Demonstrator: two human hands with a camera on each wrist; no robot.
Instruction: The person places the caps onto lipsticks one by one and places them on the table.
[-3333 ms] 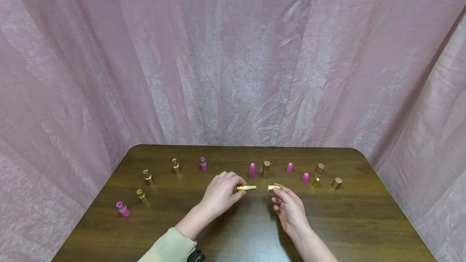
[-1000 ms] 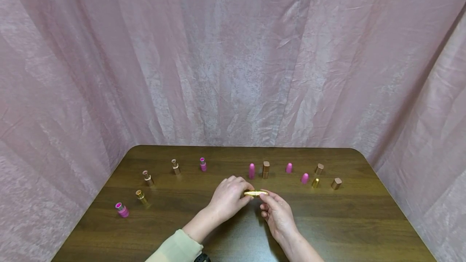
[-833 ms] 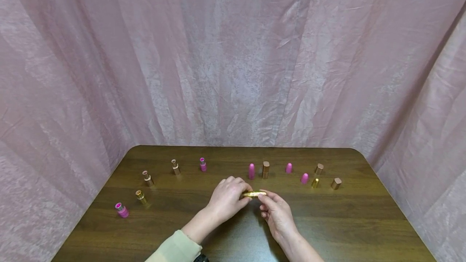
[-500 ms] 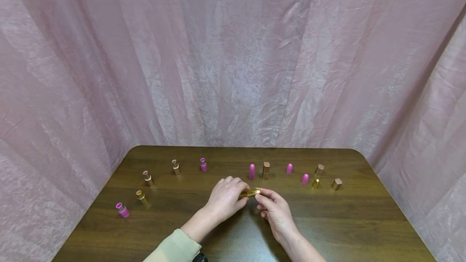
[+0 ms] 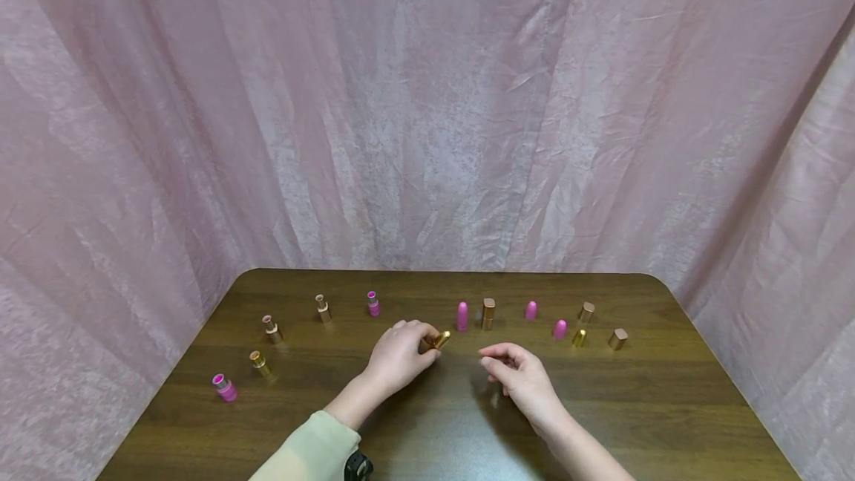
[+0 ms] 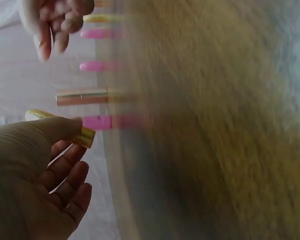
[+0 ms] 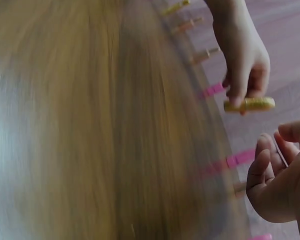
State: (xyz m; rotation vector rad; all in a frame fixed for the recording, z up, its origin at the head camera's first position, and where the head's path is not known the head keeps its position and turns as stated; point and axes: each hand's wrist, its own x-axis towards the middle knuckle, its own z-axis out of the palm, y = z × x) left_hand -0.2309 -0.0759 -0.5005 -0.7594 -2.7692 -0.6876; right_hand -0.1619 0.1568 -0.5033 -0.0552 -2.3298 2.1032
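My left hand [image 5: 399, 353] pinches a gold lipstick [image 5: 443, 340] between thumb and fingers, above the middle of the table [image 5: 441, 436]. The tube is one capped piece, tilted with its rounded end up and to the right; the left wrist view shows the lipstick [image 6: 87, 139] with its flat end by the thumb. To its right, my right hand [image 5: 524, 381] hovers with nothing in it, thumb and forefinger bent loosely toward each other. A capped pink lipstick [image 5: 462, 316] and a capped rose-gold lipstick [image 5: 488, 314] stand upright just beyond the hands.
Uncapped lipstick bases stand on the left: pink [image 5: 373, 303], rose-gold [image 5: 323, 308], gold [image 5: 260, 364] and others. Several loose caps stand on the right, among them a pink cap [image 5: 559, 329], a gold cap [image 5: 580, 338] and a rose-gold cap [image 5: 618, 338]. A pink curtain [image 5: 427, 110] hangs behind.
The gold base and gold cap, apart at first, came together between both hands. My right hand has let go and drawn right; my left hand has carried the lipstick left and tipped it up.
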